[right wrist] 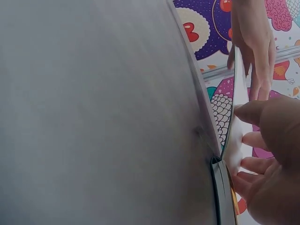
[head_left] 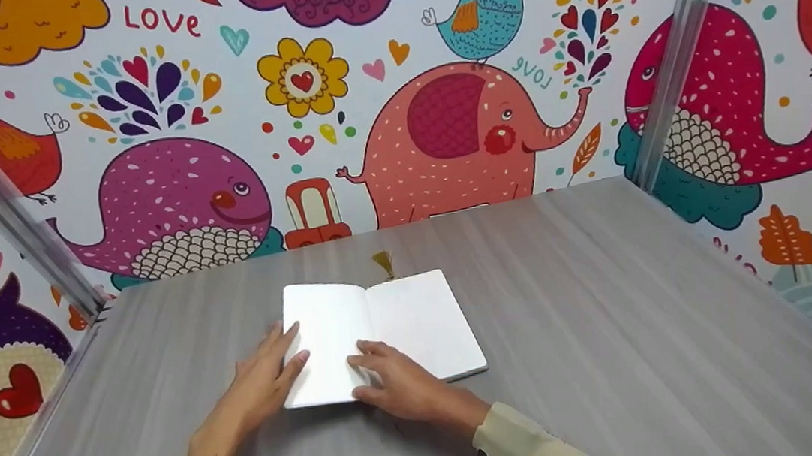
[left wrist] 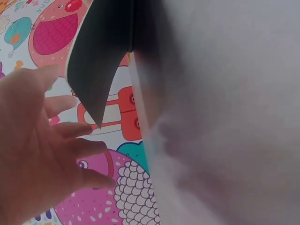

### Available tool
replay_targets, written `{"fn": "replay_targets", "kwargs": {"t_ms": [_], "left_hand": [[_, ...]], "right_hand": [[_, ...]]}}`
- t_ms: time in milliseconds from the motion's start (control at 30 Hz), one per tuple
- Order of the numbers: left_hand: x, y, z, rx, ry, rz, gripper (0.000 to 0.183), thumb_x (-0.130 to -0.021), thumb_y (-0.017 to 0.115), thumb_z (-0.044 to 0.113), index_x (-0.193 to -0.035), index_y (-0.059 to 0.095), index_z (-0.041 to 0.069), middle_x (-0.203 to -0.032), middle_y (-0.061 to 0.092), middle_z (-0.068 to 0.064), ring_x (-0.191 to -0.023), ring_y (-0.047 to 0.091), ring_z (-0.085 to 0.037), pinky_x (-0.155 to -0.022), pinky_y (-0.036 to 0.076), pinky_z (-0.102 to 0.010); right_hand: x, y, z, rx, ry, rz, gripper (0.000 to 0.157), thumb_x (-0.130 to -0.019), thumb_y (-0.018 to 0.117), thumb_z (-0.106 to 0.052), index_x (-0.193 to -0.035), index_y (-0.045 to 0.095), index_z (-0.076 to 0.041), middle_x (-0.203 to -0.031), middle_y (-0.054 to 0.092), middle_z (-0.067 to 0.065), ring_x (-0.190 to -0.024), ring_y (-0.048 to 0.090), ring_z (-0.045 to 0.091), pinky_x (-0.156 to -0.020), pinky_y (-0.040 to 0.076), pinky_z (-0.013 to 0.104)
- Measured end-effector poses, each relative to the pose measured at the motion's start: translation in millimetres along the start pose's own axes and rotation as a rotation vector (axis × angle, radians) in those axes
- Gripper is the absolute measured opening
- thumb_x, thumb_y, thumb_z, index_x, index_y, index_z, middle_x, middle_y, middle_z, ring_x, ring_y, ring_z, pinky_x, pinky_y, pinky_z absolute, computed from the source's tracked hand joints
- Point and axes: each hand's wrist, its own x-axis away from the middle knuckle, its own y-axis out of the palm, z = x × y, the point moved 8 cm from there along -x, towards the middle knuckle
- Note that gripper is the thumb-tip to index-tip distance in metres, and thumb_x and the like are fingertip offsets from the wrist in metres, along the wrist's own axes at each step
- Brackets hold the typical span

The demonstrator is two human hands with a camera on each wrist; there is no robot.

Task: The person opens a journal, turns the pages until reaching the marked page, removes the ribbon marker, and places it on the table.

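Note:
An open notebook point(head_left: 420, 325) with blank white pages lies on the table in the head view, its left half tilted up off the surface. At the left edge of that half is my left hand point(head_left: 256, 383), with its fingers extended and fingertips at the page. My right hand point(head_left: 408, 390) rests its fingertips on the left page near the fold, its fingers only slightly bent. The left wrist view shows the dark cover point(left wrist: 101, 61) from below, raised beside the spread left fingers. From the right wrist, the right fingertips touch the page point(right wrist: 240, 126).
A yellow-green tassel point(head_left: 383, 263) sticks out past the notebook's top edge. The grey wood-grain table point(head_left: 571, 294) meets walls printed with cartoon animals point(head_left: 457, 139). Metal posts point(head_left: 675, 56) stand at the table's far corners.

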Motion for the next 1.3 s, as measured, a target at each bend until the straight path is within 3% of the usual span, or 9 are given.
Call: {"fn": "replay_targets", "kwargs": {"t_ms": [167,333,667,900,1167,1300], "left_hand": [[-7.2,7.1,3.3,-0.062,0.016,-0.005,0.058,-0.106,0.047,0.038,-0.155,0.036,0.009,-0.164,0.02,-0.028,-0.151,0.014,-0.052,-0.112,0.009,-0.08],[-10.4,11.3,7.5,-0.091,0.023,-0.016,0.057,-0.105,0.049,0.035,-0.153,0.04,0.007,-0.162,0.021,-0.03,-0.15,0.012,-0.054,-0.111,0.006,-0.08],[-12.2,27.3,10.6,-0.117,-0.065,-0.107,0.064,-0.102,0.055,0.038,-0.153,0.038,0.002,-0.161,0.018,-0.034,-0.152,0.016,-0.049,-0.119,0.006,-0.071],[-15.3,36.7,15.3,-0.097,-0.091,-0.134,0.076,-0.1,0.055,0.046,-0.154,0.032,-0.003,-0.158,0.016,-0.042,-0.148,0.018,-0.057,-0.115,0.015,-0.075],[-14.7,46.5,16.0,-0.066,-0.134,-0.141,0.075,-0.1,0.06,0.036,-0.154,0.029,-0.007,-0.155,0.015,-0.046,-0.146,0.017,-0.061,-0.112,0.014,-0.078],[-14.1,49.7,20.7,-0.042,-0.136,-0.133,0.072,-0.101,0.059,0.033,-0.153,0.03,-0.007,-0.155,0.015,-0.046,-0.146,0.016,-0.061,-0.112,0.015,-0.078]], "right_hand": [[6,2.3,-3,0.084,-0.014,-0.053,0.051,-0.099,0.063,-0.03,-0.146,0.053,-0.013,-0.159,0.042,0.009,-0.147,0.041,0.024,-0.119,0.037,0.039],[13,2.8,-8,0.168,-0.032,-0.118,0.053,-0.101,0.06,-0.033,-0.149,0.049,-0.016,-0.161,0.039,0.006,-0.15,0.037,0.026,-0.122,0.033,0.044],[25,-12.1,-2,0.181,0.004,-0.224,0.043,-0.1,0.06,-0.03,-0.142,0.059,-0.021,-0.157,0.046,-0.001,-0.148,0.041,0.018,-0.119,0.029,0.061],[32,-22.3,2,0.177,-0.044,-0.241,0.038,-0.099,0.06,-0.027,-0.136,0.064,-0.016,-0.152,0.053,0.004,-0.146,0.044,0.025,-0.115,0.032,0.065],[35,-30.1,9,0.154,-0.051,-0.236,0.032,-0.098,0.06,-0.024,-0.128,0.07,-0.015,-0.148,0.057,0.004,-0.145,0.045,0.028,-0.115,0.031,0.066],[36,-35.0,11,0.148,-0.049,-0.223,0.03,-0.099,0.06,-0.025,-0.124,0.072,-0.014,-0.146,0.059,0.004,-0.142,0.048,0.026,-0.116,0.034,0.061]]}}
